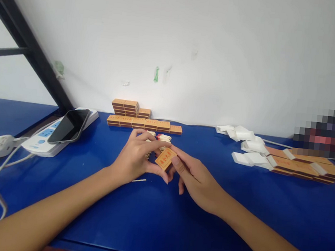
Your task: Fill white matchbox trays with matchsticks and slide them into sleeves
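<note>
Both of my hands meet over the middle of the blue table (151, 219). Between them is a small orange matchbox (165, 158) with printed characters on its face. My left hand (135, 158) curls round it from the left, thumb and forefinger pinched on its edges. My right hand (193, 176) grips its right side with the fingertips. Just behind the hands lies a small pile of red-tipped matches (162, 137). A single match (139, 180) lies on the table below my left hand.
Stacked orange matchboxes (138, 118) stand by the wall. At right are white inner trays (247, 148) and flat orange sleeves (303, 166). At left a phone (68, 126) rests on a white power strip (44, 142) with cables. A black frame slants at far left.
</note>
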`<move>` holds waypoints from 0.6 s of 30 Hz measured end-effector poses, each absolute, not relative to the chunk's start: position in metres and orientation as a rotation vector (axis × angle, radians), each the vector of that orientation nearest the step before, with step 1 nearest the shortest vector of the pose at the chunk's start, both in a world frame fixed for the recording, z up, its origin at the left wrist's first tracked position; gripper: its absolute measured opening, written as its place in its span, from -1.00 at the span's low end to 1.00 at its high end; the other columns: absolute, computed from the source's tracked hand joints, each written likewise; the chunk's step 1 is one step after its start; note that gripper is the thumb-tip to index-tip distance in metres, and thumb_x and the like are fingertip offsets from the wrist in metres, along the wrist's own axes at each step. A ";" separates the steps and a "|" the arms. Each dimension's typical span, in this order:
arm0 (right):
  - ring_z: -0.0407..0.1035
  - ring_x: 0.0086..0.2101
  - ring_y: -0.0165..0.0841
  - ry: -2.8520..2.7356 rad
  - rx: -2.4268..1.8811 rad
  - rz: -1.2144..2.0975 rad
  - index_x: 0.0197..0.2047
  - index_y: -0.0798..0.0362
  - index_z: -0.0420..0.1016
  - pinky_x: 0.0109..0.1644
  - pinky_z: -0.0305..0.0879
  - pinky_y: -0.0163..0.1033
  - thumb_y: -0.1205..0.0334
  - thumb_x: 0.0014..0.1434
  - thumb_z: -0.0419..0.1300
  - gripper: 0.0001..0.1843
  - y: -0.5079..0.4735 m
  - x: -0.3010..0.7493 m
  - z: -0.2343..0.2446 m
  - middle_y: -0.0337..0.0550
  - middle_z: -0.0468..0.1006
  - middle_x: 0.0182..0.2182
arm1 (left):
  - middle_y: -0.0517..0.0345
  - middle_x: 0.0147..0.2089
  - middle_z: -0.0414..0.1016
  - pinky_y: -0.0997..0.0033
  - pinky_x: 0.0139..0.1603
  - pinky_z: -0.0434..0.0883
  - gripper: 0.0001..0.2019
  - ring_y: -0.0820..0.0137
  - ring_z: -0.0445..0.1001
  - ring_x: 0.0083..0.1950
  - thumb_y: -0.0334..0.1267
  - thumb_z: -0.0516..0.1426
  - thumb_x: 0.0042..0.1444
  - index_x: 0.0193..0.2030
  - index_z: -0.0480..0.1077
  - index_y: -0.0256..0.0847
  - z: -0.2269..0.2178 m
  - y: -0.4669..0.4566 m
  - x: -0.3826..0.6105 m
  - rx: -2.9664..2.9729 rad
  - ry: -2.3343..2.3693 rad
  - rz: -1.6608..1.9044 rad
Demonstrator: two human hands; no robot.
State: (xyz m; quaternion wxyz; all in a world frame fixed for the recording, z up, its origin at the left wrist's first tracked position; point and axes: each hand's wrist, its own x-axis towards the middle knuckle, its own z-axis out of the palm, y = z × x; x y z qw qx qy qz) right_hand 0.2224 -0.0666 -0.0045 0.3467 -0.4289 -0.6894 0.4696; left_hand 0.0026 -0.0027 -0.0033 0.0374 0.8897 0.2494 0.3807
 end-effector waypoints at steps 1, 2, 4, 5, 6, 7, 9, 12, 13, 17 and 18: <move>0.36 -0.54 -0.46 -1.787 -1.113 1.226 0.53 -0.09 0.13 -0.45 0.41 -0.29 -0.20 0.52 -0.07 -0.34 -0.068 0.222 -0.004 -0.22 0.56 -0.32 | 0.18 -0.24 0.66 0.12 0.17 0.23 -0.17 0.24 0.54 -0.12 0.29 0.39 -0.22 0.18 0.52 -0.12 -0.004 -0.002 0.003 2.740 0.753 1.164; 0.37 -0.53 -0.45 -1.787 -1.112 1.234 0.53 -0.09 0.13 -0.44 0.42 -0.28 -0.20 0.51 -0.07 -0.33 -0.068 0.222 -0.004 -0.21 0.56 -0.31 | 0.18 -0.24 0.65 0.12 0.15 0.24 -0.16 0.25 0.53 -0.12 0.29 0.40 -0.22 0.19 0.52 -0.13 -0.004 -0.002 0.003 2.743 0.743 1.155; 0.38 -0.51 -0.43 -1.794 -1.113 1.231 0.51 -0.09 0.18 -0.44 0.42 -0.27 -0.20 0.51 -0.08 -0.35 -0.068 0.223 -0.003 -0.21 0.56 -0.30 | 0.19 -0.24 0.65 0.15 0.11 0.25 -0.17 0.27 0.51 -0.14 0.27 0.41 -0.19 0.19 0.51 -0.14 -0.004 -0.002 0.003 2.732 0.730 1.140; 0.38 -0.51 -0.43 -1.799 -1.121 1.219 0.48 -0.08 0.22 -0.43 0.42 -0.27 -0.20 0.51 -0.06 -0.37 -0.067 0.224 -0.002 -0.21 0.56 -0.30 | 0.19 -0.23 0.65 0.15 0.10 0.26 -0.20 0.27 0.51 -0.13 0.26 0.41 -0.16 0.19 0.51 -0.14 -0.003 -0.003 0.004 2.721 0.729 1.132; 0.37 -0.51 -0.44 -1.801 -1.140 1.199 0.46 -0.08 0.27 -0.44 0.41 -0.27 -0.19 0.50 -0.02 -0.38 -0.065 0.227 0.000 -0.20 0.56 -0.30 | 0.18 -0.21 0.65 0.16 0.10 0.26 -0.23 0.27 0.51 -0.12 0.23 0.42 -0.12 0.19 0.50 -0.13 -0.003 -0.003 0.004 2.710 0.731 1.125; 0.37 -0.51 -0.44 -1.801 -1.169 1.171 0.43 -0.08 0.31 -0.44 0.40 -0.27 -0.18 0.47 0.05 -0.40 -0.063 0.230 0.001 -0.20 0.57 -0.29 | 0.17 -0.18 0.65 0.15 0.10 0.26 -0.27 0.27 0.52 -0.10 0.19 0.43 -0.07 0.20 0.49 -0.13 -0.002 -0.004 0.004 2.699 0.737 1.115; 0.38 -0.49 -0.44 -1.805 -1.230 1.117 0.36 -0.07 0.40 -0.43 0.38 -0.27 -0.14 0.37 0.22 -0.40 -0.058 0.237 0.005 -0.17 0.60 -0.22 | 0.15 -0.12 0.65 0.15 0.12 0.28 -0.33 0.25 0.52 -0.04 0.10 0.44 0.03 0.22 0.47 -0.12 0.001 -0.005 0.003 2.679 0.763 1.076; 0.44 -0.37 -0.38 -1.846 -1.260 1.044 0.25 -0.07 0.50 -0.40 0.36 -0.27 -0.07 0.24 0.37 -0.44 -0.048 0.247 0.011 -0.12 0.60 -0.12 | 0.12 -0.03 0.63 0.14 0.16 0.30 -0.36 0.22 0.52 0.04 0.00 0.44 0.10 0.27 0.43 -0.12 0.003 -0.005 0.001 2.663 0.786 1.004; 0.45 -0.33 -0.36 -1.878 -1.251 1.017 0.21 -0.08 0.54 -0.38 0.36 -0.27 -0.05 0.23 0.38 -0.47 -0.044 0.250 0.013 -0.12 0.60 -0.11 | 0.11 0.00 0.63 0.13 0.18 0.30 -0.36 0.21 0.52 0.07 -0.01 0.43 0.11 0.29 0.41 -0.11 0.003 -0.005 0.000 2.667 0.791 0.986; 0.48 -0.21 -0.29 -2.001 -1.220 0.792 0.08 -0.06 0.63 -0.22 0.42 -0.20 -0.03 0.18 0.41 -0.57 -0.016 0.259 0.015 -0.12 0.62 -0.13 | 0.05 0.11 0.62 0.08 0.24 0.31 -0.30 0.15 0.50 0.16 0.04 0.41 0.12 0.34 0.36 -0.09 0.003 0.001 -0.005 2.683 0.923 0.984; 0.49 -0.20 -0.26 -1.984 -1.240 0.710 0.06 -0.03 0.64 -0.18 0.43 -0.17 -0.03 0.16 0.41 -0.56 -0.005 0.262 0.013 -0.10 0.63 -0.14 | 0.05 0.11 0.62 0.07 0.23 0.31 -0.32 0.14 0.50 0.16 0.04 0.40 0.13 0.33 0.37 -0.08 0.003 0.003 -0.007 2.676 0.993 1.003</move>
